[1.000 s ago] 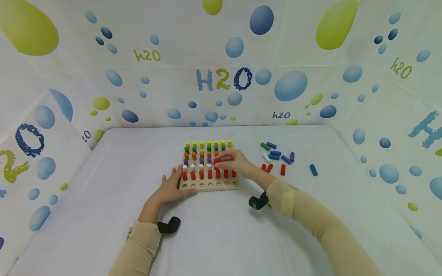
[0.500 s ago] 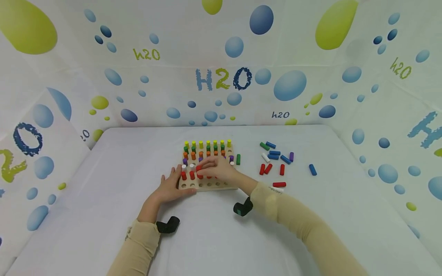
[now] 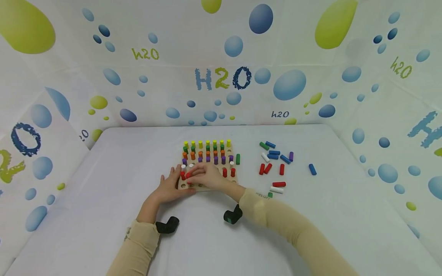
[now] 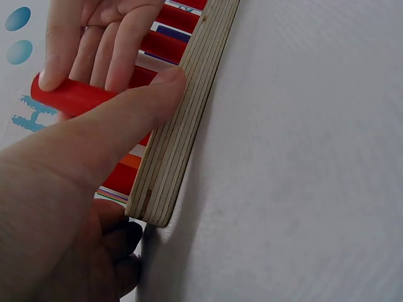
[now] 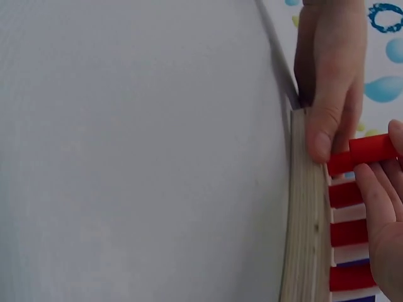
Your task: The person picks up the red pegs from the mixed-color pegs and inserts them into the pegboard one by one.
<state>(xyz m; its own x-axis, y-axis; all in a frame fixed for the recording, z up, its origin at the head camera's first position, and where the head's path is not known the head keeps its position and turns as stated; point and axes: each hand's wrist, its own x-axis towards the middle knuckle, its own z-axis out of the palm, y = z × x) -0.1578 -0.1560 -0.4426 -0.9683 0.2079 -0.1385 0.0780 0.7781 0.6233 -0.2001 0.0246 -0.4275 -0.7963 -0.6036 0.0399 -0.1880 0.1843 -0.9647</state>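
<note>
A wooden pegboard (image 4: 179,126) stands on the table, with upright pegs in rows of yellow, green, orange, purple, white and red, back to front. My left hand (image 3: 170,188) holds its front left corner, the thumb on the front edge and the fingers at the left side. A red peg (image 5: 371,148) is pinched in the fingertips of my right hand (image 3: 208,177), above the red row near the left end. In the left wrist view that peg (image 4: 72,95) tilts above the board. My right hand hides part of the white and red rows and some front holes.
Right of the board lie loose pegs: several blue pegs (image 3: 274,152), several red pegs (image 3: 282,169), white pegs (image 3: 277,189), a purple peg (image 3: 291,156) and green ones. One green peg (image 3: 238,159) is close beside the board. A blue peg (image 3: 312,169) lies farther right.
My right hand has travelled left along the board with the red peg, from the middle to near the left end. The left hand keeps its place at the corner.
</note>
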